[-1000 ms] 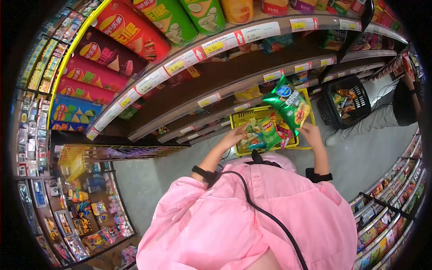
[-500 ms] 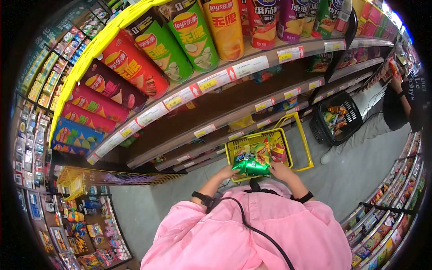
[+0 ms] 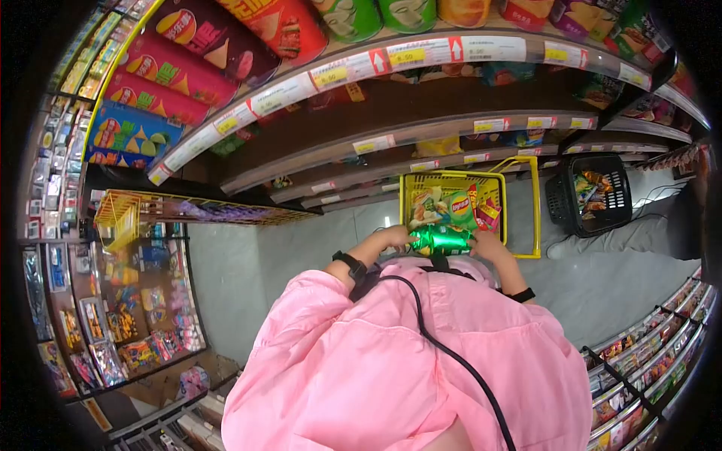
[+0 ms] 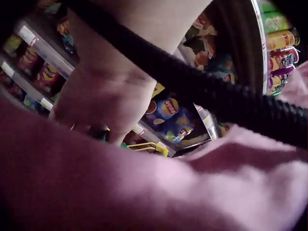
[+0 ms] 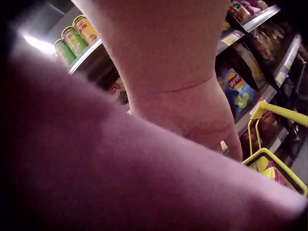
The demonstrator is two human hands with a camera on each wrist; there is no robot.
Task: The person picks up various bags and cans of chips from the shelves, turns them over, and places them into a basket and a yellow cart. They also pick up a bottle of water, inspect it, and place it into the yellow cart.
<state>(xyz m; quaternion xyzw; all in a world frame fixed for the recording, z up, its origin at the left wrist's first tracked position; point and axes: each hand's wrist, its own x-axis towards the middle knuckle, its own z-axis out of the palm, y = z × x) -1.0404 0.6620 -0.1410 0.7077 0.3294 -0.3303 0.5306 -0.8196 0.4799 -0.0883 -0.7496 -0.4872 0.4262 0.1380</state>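
Observation:
In the head view a shiny green bag [image 3: 442, 240] lies crosswise over the near edge of a yellow basket [image 3: 505, 214]. My left hand [image 3: 393, 238] grips its left end and my right hand [image 3: 487, 246] its right end. Behind the bag, inside the basket, are a lighter green chip bag [image 3: 460, 210] and several other colourful packs. Both wrist views show the backs of the left hand [image 4: 103, 101] and right hand [image 5: 202, 115], with the fingertips mostly hidden by pink sleeves.
Curved shelves [image 3: 331, 154] with chip canisters [image 3: 282, 30] stand ahead. The basket's raised yellow handle [image 3: 536, 210] is on its right. Further right are a black basket [image 3: 560, 197] with snacks and another person's leg [image 3: 613, 239]. A yellow wire rack [image 3: 120, 218] stands left.
The green bag has come down from above the basket's right side to its near edge. My left hand has moved from the packs to grip the bag's other end.

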